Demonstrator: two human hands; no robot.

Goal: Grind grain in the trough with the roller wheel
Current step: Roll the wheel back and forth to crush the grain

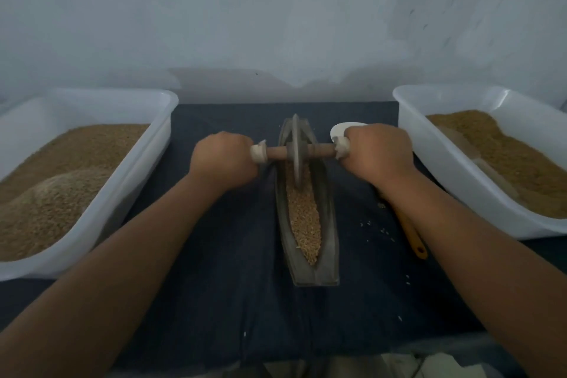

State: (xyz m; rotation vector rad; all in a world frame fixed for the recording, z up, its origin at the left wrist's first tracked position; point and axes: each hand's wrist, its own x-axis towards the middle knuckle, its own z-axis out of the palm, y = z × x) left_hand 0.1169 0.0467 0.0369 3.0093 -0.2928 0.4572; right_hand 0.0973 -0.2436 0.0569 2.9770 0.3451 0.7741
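A narrow boat-shaped metal trough (328,224) lies lengthwise on the dark cloth in the middle, filled with tan grain (305,218). A thin grey roller wheel (296,150) stands upright in the trough's far half, on a wooden axle (319,151) wrapped in pale cloth at both ends. My left hand (222,159) grips the axle's left end. My right hand (379,153) grips the right end. The wheel's lower edge sits in the grain.
A white plastic tub (129,181) of grain stands at the left, and another tub (454,175) at the right. A yellow-handled tool (414,236) lies under my right forearm, and a white dish (340,129) behind my right hand. Loose grains dot the dark cloth (214,270).
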